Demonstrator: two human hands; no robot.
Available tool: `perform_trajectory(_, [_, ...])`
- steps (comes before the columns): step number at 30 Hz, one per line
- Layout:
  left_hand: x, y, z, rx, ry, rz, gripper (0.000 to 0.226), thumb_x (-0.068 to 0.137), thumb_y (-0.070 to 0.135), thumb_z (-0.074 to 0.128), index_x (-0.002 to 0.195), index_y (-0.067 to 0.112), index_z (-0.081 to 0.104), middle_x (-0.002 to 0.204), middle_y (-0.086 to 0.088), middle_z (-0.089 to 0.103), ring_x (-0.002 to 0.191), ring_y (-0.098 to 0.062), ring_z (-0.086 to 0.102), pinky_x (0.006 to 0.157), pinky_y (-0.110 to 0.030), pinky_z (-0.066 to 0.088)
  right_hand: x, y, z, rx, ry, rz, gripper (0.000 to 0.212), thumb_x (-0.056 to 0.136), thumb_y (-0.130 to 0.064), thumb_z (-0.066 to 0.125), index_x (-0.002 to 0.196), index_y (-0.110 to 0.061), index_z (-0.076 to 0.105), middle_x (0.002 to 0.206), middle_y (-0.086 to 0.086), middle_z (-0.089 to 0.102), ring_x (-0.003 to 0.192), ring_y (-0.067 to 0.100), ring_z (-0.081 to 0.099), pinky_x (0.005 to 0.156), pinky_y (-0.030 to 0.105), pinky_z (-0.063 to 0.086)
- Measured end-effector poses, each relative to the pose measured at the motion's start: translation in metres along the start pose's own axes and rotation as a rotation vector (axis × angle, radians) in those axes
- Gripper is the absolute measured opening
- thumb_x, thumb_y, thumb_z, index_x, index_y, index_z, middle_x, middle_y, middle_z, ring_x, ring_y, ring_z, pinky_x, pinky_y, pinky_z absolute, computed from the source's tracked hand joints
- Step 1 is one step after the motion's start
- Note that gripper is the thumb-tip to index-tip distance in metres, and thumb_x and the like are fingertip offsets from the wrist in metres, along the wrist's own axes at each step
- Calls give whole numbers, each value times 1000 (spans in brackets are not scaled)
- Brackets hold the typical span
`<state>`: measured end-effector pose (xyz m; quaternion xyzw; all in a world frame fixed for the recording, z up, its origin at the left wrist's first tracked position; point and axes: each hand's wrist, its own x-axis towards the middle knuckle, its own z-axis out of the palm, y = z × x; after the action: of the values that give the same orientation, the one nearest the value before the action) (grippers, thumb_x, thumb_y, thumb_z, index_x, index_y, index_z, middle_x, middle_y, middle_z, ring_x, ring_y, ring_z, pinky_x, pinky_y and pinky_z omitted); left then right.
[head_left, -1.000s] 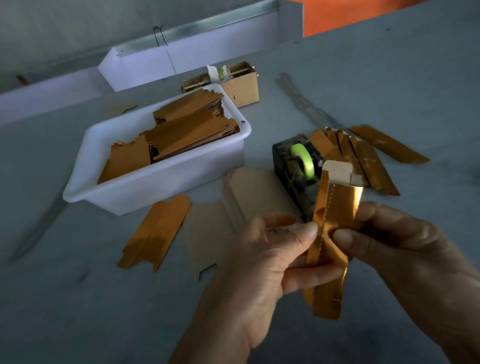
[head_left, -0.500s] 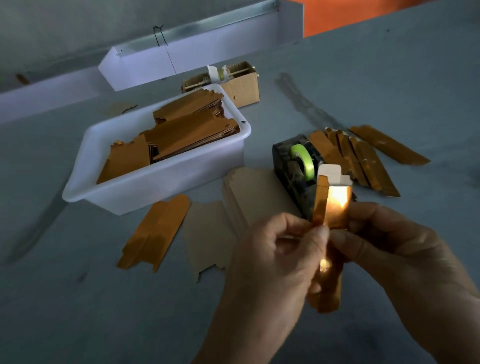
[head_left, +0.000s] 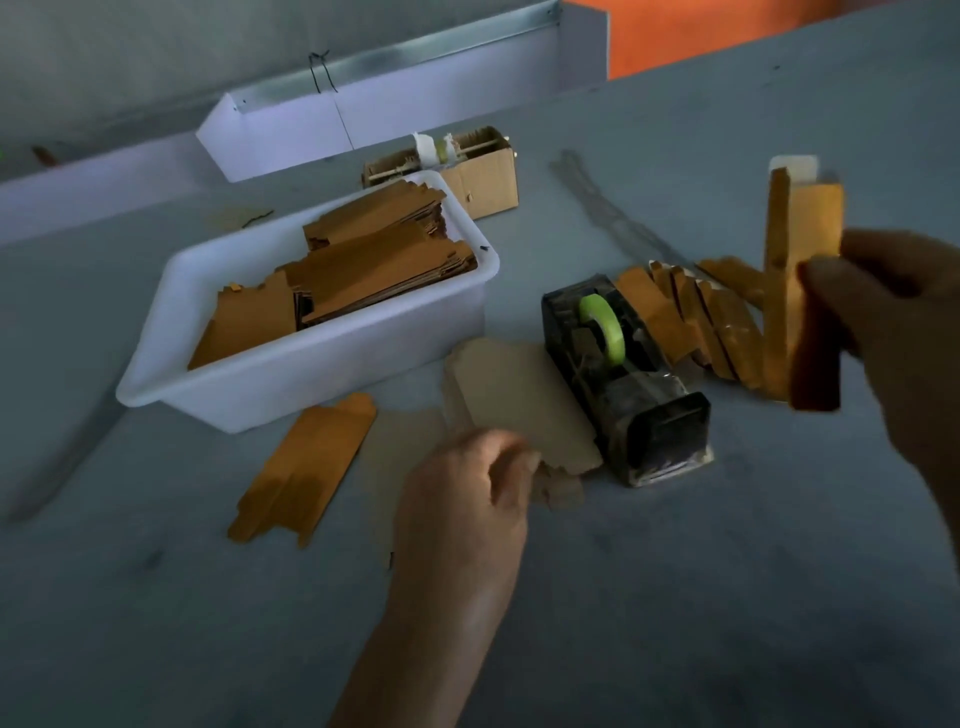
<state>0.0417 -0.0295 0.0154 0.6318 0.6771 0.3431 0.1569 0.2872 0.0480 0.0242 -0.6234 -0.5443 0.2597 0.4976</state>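
Note:
My right hand (head_left: 898, 332) holds a folded gold carton sleeve (head_left: 800, 270) upright at the right, above a fanned pile of gold sleeves (head_left: 691, 322) on the table. My left hand (head_left: 467, 499) is low at the centre, its curled fingers at the near edge of a stack of flat brown card blanks (head_left: 514, 395); whether it pinches a blank is blurred. A black tape dispenser (head_left: 628, 384) with a green roll stands between the hands.
A white plastic tub (head_left: 291, 384) full of flat gold blanks stands at the left. One gold blank (head_left: 306, 467) lies on the grey table in front of it. A small cardboard box (head_left: 483, 176) sits behind the tub, near a white wall ledge.
Both hands were folding one gold sleeve together. My left hand has let go and dropped to the brown blanks, while my right hand carried the sleeve up and right.

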Motion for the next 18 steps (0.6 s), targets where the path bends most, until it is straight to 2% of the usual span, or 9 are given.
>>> perform_trajectory(2, [4, -6, 9, 158, -6, 59, 35, 95, 36, 54, 125, 21, 62, 128, 8, 56, 114, -6, 50, 95, -17, 37, 27, 13, 12, -185, 15, 27, 26, 81, -45, 56, 103, -37, 67, 90, 2, 69, 68, 20, 58, 65, 31, 43])
perform_trajectory(3, [5, -7, 13, 243, -27, 70, 38, 94, 37, 56, 128, 20, 60, 133, 7, 52, 119, -10, 47, 98, -21, 36, 33, 19, 17, -318, -20, 63, 26, 85, -40, 57, 103, -25, 68, 93, 11, 68, 75, 28, 58, 68, 31, 40])
perform_trajectory(4, [5, -8, 16, 313, -37, 99, 37, 91, 33, 63, 124, 17, 62, 130, 3, 53, 118, -16, 50, 97, -26, 40, 35, 24, 21, -449, -47, 85, 28, 88, -37, 56, 104, -17, 67, 98, 17, 66, 84, 35, 58, 69, 32, 38])
perform_trajectory(6, [6, -9, 19, 407, -26, 185, 27, 73, 14, 82, 99, 11, 72, 103, -5, 67, 93, -25, 64, 74, -30, 53, 29, 31, 22, -528, 9, 65, 32, 88, -35, 56, 109, -13, 65, 107, 20, 62, 96, 38, 57, 74, 34, 37])
perform_trajectory(8, [4, -13, 22, 448, 8, 243, 26, 58, 2, 89, 77, 10, 72, 79, -5, 68, 70, -25, 66, 55, -28, 54, 14, 36, 18, -468, 102, 3, 32, 88, -32, 56, 113, -15, 64, 114, 16, 59, 100, 34, 57, 81, 35, 39])
perform_trajectory(11, [2, -12, 21, 540, 57, 275, 29, 49, -6, 86, 63, 9, 66, 61, -6, 61, 53, -25, 59, 47, -28, 47, -10, 36, 13, -253, 142, -63, 30, 84, -43, 50, 109, -32, 61, 113, -1, 60, 98, 20, 61, 88, 42, 48])
perform_trajectory(14, [0, -8, 19, 626, 118, 304, 28, 55, -7, 82, 60, 10, 61, 58, -8, 56, 49, -26, 54, 46, -28, 42, -40, 16, 12, -85, 94, -65, 23, 80, -56, 46, 99, -54, 58, 108, -14, 64, 96, 13, 65, 84, 50, 53])
perform_trajectory(16, [-1, -12, 18, 617, 176, 320, 26, 64, -1, 84, 63, 10, 60, 61, -8, 55, 51, -25, 53, 49, -31, 43, -65, -4, 15, 3, -6, -90, 30, 76, -66, 49, 99, -50, 61, 98, -13, 69, 87, 9, 68, 76, 47, 55])
perform_trajectory(18, [-4, -17, 16, 580, 227, 351, 23, 76, 2, 76, 65, 10, 57, 64, -9, 54, 54, -26, 53, 51, -35, 44, -90, -25, 21, 29, -153, -89, 38, 75, -74, 47, 97, -48, 63, 87, -19, 70, 75, 3, 68, 65, 36, 58])
